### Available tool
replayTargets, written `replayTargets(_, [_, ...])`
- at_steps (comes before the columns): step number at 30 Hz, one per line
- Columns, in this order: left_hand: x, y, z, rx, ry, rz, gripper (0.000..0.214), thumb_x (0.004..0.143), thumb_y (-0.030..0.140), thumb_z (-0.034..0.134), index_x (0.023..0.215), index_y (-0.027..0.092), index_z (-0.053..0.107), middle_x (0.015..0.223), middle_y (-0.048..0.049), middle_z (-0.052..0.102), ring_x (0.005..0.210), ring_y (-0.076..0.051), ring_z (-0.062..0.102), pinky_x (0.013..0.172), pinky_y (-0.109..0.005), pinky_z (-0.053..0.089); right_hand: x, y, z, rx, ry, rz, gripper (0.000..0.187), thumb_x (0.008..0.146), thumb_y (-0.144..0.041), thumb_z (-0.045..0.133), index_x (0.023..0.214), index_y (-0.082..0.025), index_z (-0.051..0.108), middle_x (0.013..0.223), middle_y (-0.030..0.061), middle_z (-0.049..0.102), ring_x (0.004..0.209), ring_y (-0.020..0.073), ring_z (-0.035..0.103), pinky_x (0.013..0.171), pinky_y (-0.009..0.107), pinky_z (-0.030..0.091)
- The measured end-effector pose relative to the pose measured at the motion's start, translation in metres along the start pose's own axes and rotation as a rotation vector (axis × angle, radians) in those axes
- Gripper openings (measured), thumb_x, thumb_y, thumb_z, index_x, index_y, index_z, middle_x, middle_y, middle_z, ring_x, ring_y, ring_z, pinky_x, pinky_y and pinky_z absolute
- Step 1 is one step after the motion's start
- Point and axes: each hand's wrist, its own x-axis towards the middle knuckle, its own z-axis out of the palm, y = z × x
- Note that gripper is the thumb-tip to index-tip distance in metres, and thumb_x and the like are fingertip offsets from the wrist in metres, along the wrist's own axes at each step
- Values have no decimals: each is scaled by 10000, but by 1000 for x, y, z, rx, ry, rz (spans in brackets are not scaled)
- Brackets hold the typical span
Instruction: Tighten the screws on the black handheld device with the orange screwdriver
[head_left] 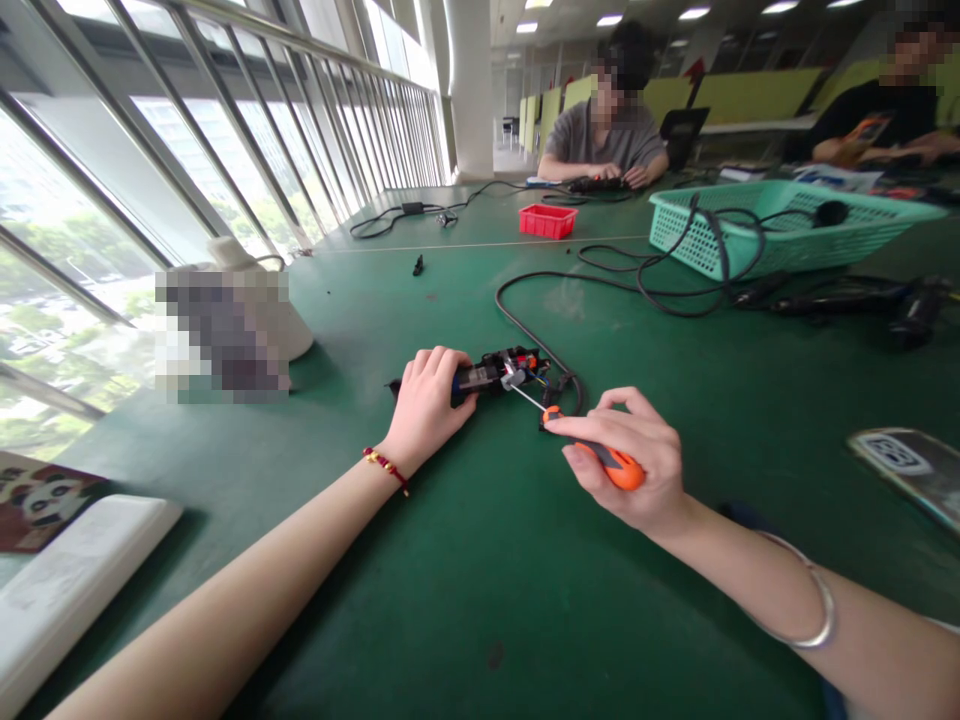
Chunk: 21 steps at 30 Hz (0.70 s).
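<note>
In the head view my left hand (pixel 433 400) is wrapped over the dark body of an opened corded device (pixel 480 376), holding it against the green table. Its exposed end shows red parts, thin wires and a small silvery piece. My right hand (pixel 637 455) grips a screwdriver (pixel 621 466) with an orange and grey handle, the index finger stretched along it. The thin metal shaft points up and left, its tip at the silvery piece; whether it sits in a screw is too small to tell. A black cord (pixel 517 318) curves around the device's right end.
A teal basket (pixel 750 255) with cables stands at the right, beyond it a co-worker; another sits across the table (pixel 480 600). A small red bin (pixel 547 221) is farther back. A phone (pixel 911 470) lies right, a white box-like object (pixel 82 590) left. A small black piece (pixel 418 265) lies ahead.
</note>
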Motion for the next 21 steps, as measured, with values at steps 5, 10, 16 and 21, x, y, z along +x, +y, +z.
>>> replayTargets(5, [0, 1, 0, -18, -7, -9, 219, 754, 210, 541, 963, 195, 477, 969, -58, 558, 942, -241, 464, 806, -358, 395, -8, 4, 5, 37, 84, 71, 435, 703, -93, 565, 1118, -203, 494, 756, 4, 556, 567, 122, 521, 635, 349, 477])
replayTargets(10, [0, 0, 1, -11, -10, -7, 208, 763, 218, 533, 962, 196, 475, 976, -62, 555, 945, -243, 464, 805, -357, 394, -12, 6, 7, 114, 125, 119, 472, 664, -113, 589, 1100, -223, 446, 837, 31, 483, 677, 163, 531, 602, 352, 508])
replayTargets(16, [0, 0, 1, -22, -12, -13, 218, 756, 209, 535, 965, 202, 473, 977, -61, 556, 941, -242, 463, 812, -361, 392, -14, 7, 8, 58, 128, 165, 414, 692, -129, 612, 1066, -234, 468, 838, 19, 520, 644, 138, 548, 610, 326, 517])
replayTargets(21, [0, 1, 0, -1, -8, -5, 213, 759, 220, 547, 957, 192, 474, 969, -60, 559, 937, -242, 466, 796, -347, 395, -9, 6, 8, 61, 181, 104, 420, 662, -111, 629, 1036, -226, 476, 839, 32, 557, 713, 171, 565, 650, 357, 493])
